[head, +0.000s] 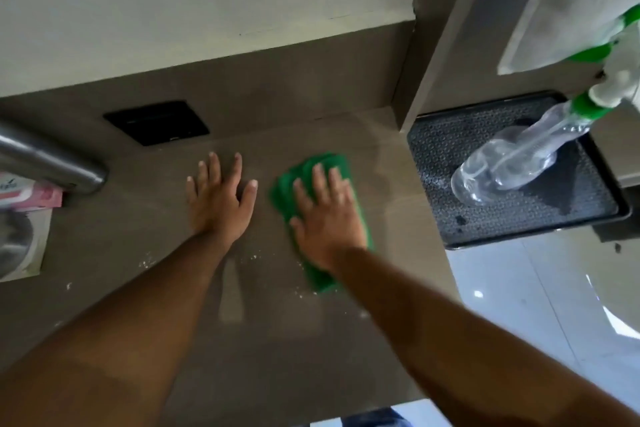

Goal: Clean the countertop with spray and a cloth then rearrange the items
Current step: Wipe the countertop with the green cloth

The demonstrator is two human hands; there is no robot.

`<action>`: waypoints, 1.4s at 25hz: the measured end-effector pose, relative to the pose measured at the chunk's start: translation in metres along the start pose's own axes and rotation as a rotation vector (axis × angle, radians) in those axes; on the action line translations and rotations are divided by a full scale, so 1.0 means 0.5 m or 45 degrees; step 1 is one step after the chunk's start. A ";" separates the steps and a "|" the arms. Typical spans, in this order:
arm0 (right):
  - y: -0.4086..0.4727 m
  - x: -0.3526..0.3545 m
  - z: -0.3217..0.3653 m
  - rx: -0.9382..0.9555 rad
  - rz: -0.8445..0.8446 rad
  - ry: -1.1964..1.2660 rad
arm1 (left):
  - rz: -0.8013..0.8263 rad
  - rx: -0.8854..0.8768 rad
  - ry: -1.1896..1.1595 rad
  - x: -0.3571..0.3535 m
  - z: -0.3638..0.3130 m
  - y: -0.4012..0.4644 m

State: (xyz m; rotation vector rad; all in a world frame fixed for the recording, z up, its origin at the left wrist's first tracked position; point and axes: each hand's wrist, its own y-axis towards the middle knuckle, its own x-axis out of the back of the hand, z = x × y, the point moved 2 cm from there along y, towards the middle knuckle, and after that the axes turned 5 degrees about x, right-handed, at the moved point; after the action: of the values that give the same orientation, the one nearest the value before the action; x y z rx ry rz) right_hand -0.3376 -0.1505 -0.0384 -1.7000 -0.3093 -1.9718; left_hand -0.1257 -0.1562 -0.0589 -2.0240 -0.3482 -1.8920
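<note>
Head view, centre of the frame: right hand (327,218) flat, fingers spread, pressing a green cloth (320,215) onto the brown worktop (166,253) — left hand (221,198) just beside it, palm down, open, gripping nothing. White crumbs (147,262) scattered lower down, near the forearms. At right, a clear spray bottle (512,166) with green collar standing on a black tray (519,215) — well apart from the cloth.

A black socket plate (156,127) is set into the brown backsplash, pretty much flush. Over on the far left, a brushed metal tube (52,163) is seen slanting in from the edge, with a pink packet (33,198) tucked right under it. A black textured tray (512,177) is parked at the right, wet in spots. Glossy white floor tiles (540,305) are visible below.
</note>
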 end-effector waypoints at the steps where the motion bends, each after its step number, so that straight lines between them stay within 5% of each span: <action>1: -0.049 -0.031 0.069 0.165 0.047 0.030 | 0.005 0.006 -0.015 0.000 0.001 0.003; 3: -0.195 -0.054 0.162 0.389 0.078 0.065 | 0.021 -0.061 -0.038 0.006 0.008 -0.005; 5: -0.250 -0.048 0.058 0.392 0.062 0.020 | 0.006 -0.003 -0.048 0.000 0.001 -0.002; 8: -0.264 0.001 -0.132 -0.245 -0.082 -0.113 | 0.025 -0.009 -0.046 0.008 0.003 -0.006; 11: -0.247 0.011 -0.102 -0.692 -0.194 0.078 | 0.025 -0.024 -0.080 0.015 -0.003 -0.007; 15: -0.261 -0.066 0.187 -0.115 -0.125 0.048 | 0.044 -0.042 -0.108 0.017 0.000 -0.003; 18: -0.357 -0.070 0.157 0.159 0.003 0.091 | 0.051 -0.053 -0.130 0.022 0.004 -0.010; 23: -0.435 -0.011 -0.124 -0.544 -0.249 0.244 | 0.031 -0.057 -0.132 0.018 0.000 -0.011; 27: -0.304 0.008 -0.157 -0.958 -0.309 0.294 | 0.029 -0.047 -0.138 0.013 0.001 -0.009; 35: -0.474 -0.067 -0.006 -0.669 -0.030 0.108 | 0.006 -0.051 -0.093 0.011 -0.003 -0.009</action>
State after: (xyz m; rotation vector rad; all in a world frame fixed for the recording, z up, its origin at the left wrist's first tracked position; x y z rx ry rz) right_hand -0.4596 0.0551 -0.0342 -1.9107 0.2462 -2.2711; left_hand -0.1285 -0.1530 -0.0532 -2.1223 -0.3264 -1.8395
